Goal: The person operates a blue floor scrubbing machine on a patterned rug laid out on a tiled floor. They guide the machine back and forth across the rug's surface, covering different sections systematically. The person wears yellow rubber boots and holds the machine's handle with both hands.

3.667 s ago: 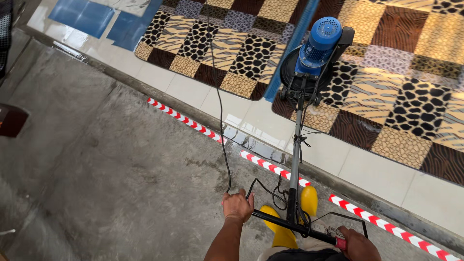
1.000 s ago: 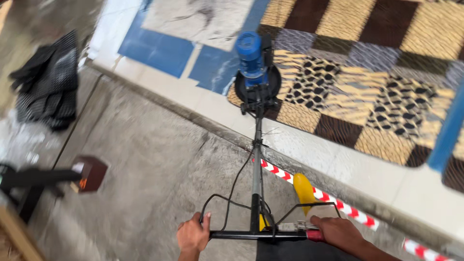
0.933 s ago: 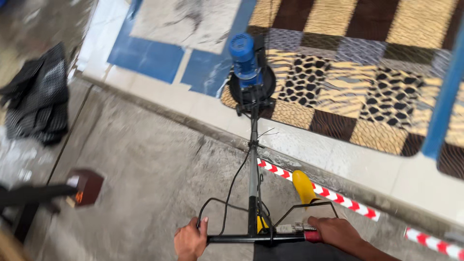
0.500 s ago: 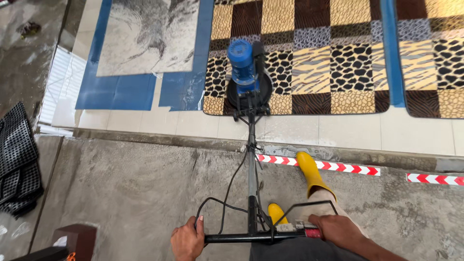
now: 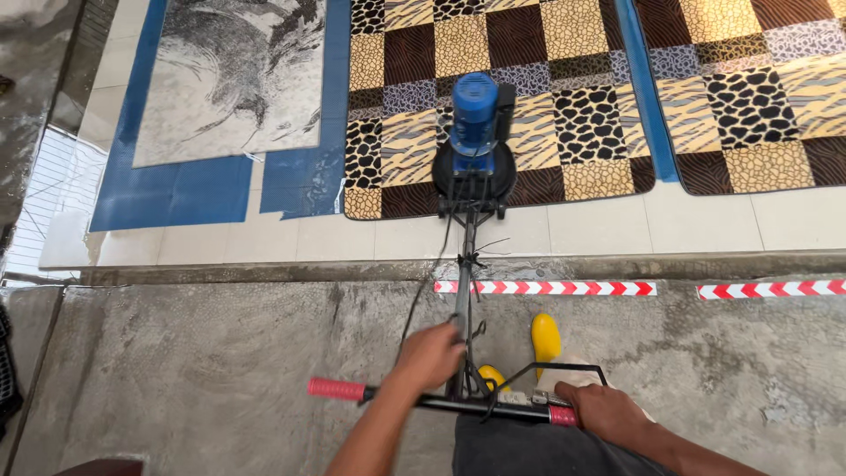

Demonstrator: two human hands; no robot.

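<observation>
1. Scrubber (image 5: 473,145) is seen standing on the near edge of the patchwork rug (image 5: 493,97), blue motor upright over a round black base; its shaft (image 5: 463,291) slopes back across the tiles (image 5: 582,234) and the concrete floor (image 5: 220,370) to the handlebar (image 5: 467,404).
2. Progress is hard to judge: no clear line between worked and unworked pile is visible. Most of the rug lies beyond the base, so the bulk of it appears left to cover. A second patchwork rug (image 5: 758,88) to the right and a grey rug (image 5: 233,79) on a blue mat (image 5: 167,189) to the left lie well apart from the base.
3. Left hand (image 5: 430,355): placed near the middle of the bar, just beside the shaft joint, fingers curled over it. The red left grip (image 5: 336,389) is left bare.
4. Right hand (image 5: 604,412): closed around the bar at the right grip, fingers wrapped under and largely hidden; how tightly cannot be told.
5. Cable (image 5: 432,282) hangs slack beside the shaft.
6. Yellow boots (image 5: 545,335) are noted on the concrete, short of the red-and-white tape (image 5: 546,288) along the step.
</observation>
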